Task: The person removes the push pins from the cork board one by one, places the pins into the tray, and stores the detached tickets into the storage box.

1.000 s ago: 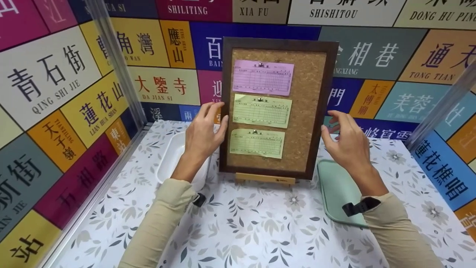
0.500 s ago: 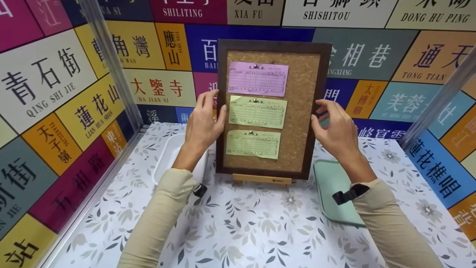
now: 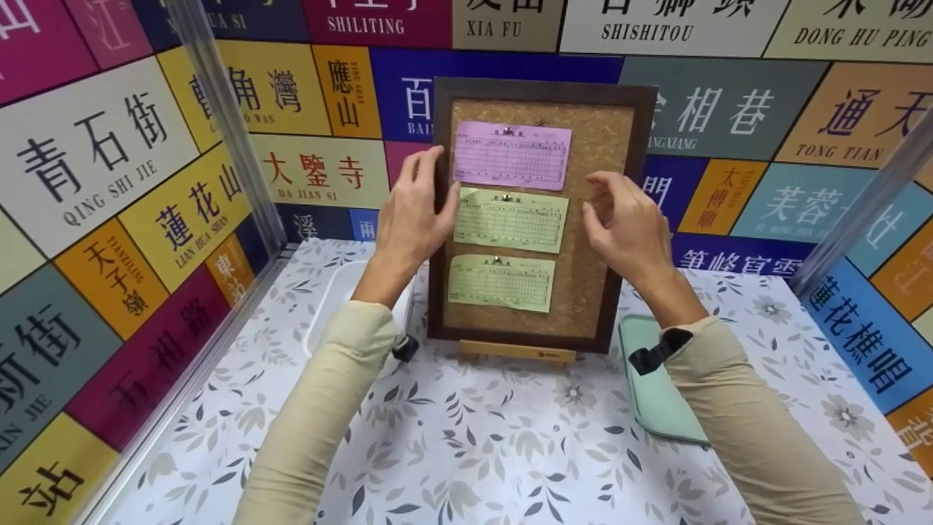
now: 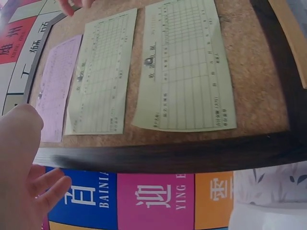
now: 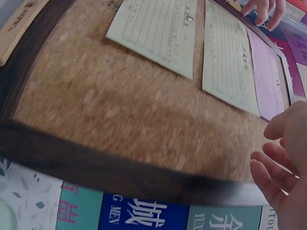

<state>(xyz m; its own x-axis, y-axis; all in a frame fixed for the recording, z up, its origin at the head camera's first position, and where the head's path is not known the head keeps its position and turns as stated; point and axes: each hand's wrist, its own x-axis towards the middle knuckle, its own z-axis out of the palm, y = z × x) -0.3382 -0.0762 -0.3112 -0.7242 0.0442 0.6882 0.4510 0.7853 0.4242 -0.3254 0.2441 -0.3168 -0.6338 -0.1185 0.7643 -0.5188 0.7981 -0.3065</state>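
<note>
A dark-framed corkboard (image 3: 590, 295) stands upright on a small wooden easel (image 3: 517, 353). Three printed paper slips are pinned on it in a column: a pink slip (image 3: 512, 157) at the top, then a pale green slip (image 3: 510, 224) and a lower pale green slip (image 3: 500, 284). A silver pushpin (image 4: 148, 62) shows at the head of the lowest one. My left hand (image 3: 414, 211) is at the board's left edge, thumb in front and relaxed fingers beside the frame. My right hand (image 3: 633, 230), fingers loosely bent and holding nothing, overlaps the right side of the cork.
A white tray (image 3: 328, 299) lies behind my left forearm and a green tray (image 3: 660, 401) at the right, partly behind my right sleeve. Walls with coloured sign panels (image 3: 321, 168) enclose the table (image 3: 503, 459) at the back and sides.
Both hands have risen along the board's sides. My right hand has also come inward from the right edge to in front of the cork. The board and slips have not moved.
</note>
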